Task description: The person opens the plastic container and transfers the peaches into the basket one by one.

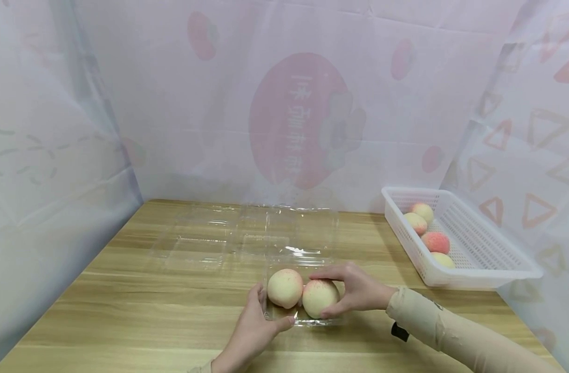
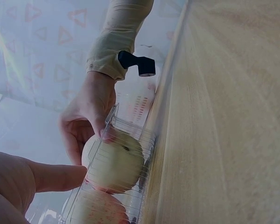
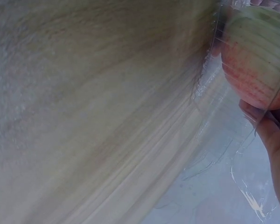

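A pale wooden table [image 1: 140, 290] stands inside a booth of thin white plastic sheeting [image 1: 284, 103], printed with a large red round mark and small red fruit shapes behind, and with triangles on the right.

At the near middle of the table the right hand [image 1: 354, 287] has its grip curled round a peach [image 1: 319, 297]: fingers arch over the top and far side, the thumb sits low on the near side. This peach lies in the near part of a clear plastic box [image 1: 312, 321], touching a second peach [image 1: 285, 288] just to its left in the same box. The left hand [image 1: 253, 324] holds the box at its near left edge, thumb stretched along the front rim and fingers up beside the second peach; its grip is on the box wall, not on the fruit. The left wrist view shows the thumb [image 2: 56, 176] pressed against the ribbed clear wall with the right hand's peach [image 2: 113, 161] just behind it.

Beyond the box its clear lid [image 1: 247, 233] lies open and flat on the table, reaching toward the back sheeting.

To the right, well apart from the hands, a white slotted basket [image 1: 489, 259] rests near the table's right edge. Four more peaches [image 1: 428, 233] lie in a row along its left side.
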The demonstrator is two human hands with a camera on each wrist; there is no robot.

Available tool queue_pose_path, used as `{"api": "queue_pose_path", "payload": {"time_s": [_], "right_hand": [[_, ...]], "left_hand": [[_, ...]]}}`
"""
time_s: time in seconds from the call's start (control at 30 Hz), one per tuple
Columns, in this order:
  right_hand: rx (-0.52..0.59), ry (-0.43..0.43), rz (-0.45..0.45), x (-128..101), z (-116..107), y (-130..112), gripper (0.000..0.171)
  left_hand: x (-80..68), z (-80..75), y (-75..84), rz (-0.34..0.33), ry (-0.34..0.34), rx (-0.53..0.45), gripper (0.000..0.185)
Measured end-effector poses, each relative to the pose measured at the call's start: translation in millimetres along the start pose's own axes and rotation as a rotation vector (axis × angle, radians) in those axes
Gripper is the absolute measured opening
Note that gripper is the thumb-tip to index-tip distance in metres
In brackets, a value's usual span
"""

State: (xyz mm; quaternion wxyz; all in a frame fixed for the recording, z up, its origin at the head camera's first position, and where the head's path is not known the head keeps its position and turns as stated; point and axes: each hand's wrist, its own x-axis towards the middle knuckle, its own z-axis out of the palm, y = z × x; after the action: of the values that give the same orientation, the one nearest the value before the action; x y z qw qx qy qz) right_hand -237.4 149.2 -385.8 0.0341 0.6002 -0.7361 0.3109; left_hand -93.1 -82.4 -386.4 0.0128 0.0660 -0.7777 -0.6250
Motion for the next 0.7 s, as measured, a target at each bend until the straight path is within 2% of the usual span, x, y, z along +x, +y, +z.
{"api": "queue_pose_path", "payload": {"time_s": [0.37,0.6,0.7], "right_hand": [[0.021,0.013,0.018,-0.5,-1.7,-2.3,0.067],[0.147,0.035,0.092,-2.1,-3.7,-3.8,0.064],[0.157,0.042,0.099,-3.1,-3.3,-2.3,0.064]], "left_hand": [[0.1,0.3,-1.1,0.011,0.01,-0.002,0.108],[-1.3,-0.1,0.5,0.004,0.004,-0.009,0.108],[-2.4,-0.6,1.3,0.0,-0.001,-0.014,0.108]]}}
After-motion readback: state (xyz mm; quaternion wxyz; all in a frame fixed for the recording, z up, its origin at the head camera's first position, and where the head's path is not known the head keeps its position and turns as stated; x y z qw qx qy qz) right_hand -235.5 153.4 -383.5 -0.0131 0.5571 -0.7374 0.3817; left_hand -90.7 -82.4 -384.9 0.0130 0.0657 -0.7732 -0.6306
